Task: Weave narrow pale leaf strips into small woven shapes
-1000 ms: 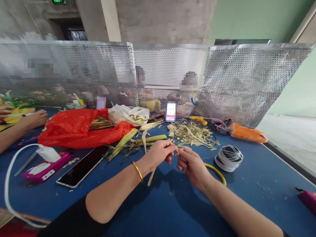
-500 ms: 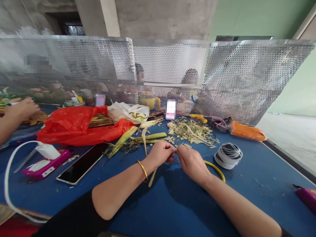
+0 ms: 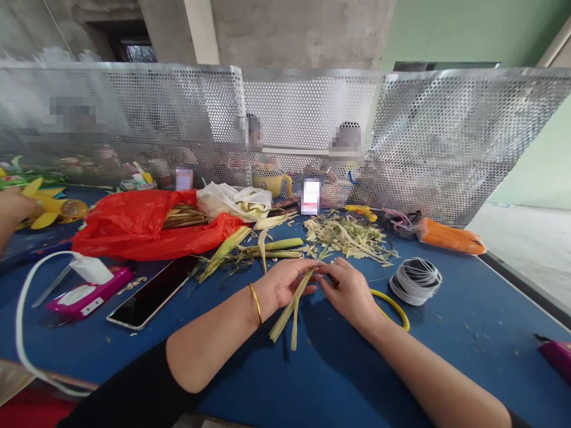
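Note:
In the head view, a few pale green corn husk strips (image 3: 294, 309) lie across my left hand (image 3: 292, 279). Its thumb and fingers close on their upper part, and the lower ends hang free above the blue table. My right hand (image 3: 345, 291) meets it at the top of the strips, fingertips pinched there; part of that grip is hidden. A ball of white cord (image 3: 416, 280) sits to the right, and a thin thread seems to run from it toward my right hand. Behind my right wrist lies a yellow ring (image 3: 397, 306).
Shredded husk (image 3: 350, 238) is heaped beyond my hands. Husk stalks (image 3: 281, 245), a phone (image 3: 149, 297), a purple power strip (image 3: 89, 297) and a red plastic bag (image 3: 120, 226) lie leftward. A perforated metal screen (image 3: 307, 110) stands behind. Another person's hand (image 3: 15, 208) is at far left.
The husk strips now show across my left palm, which has turned upward and opened somewhat. My right fingers have shifted at the strips' top. The person at left has a yellow flower in view.

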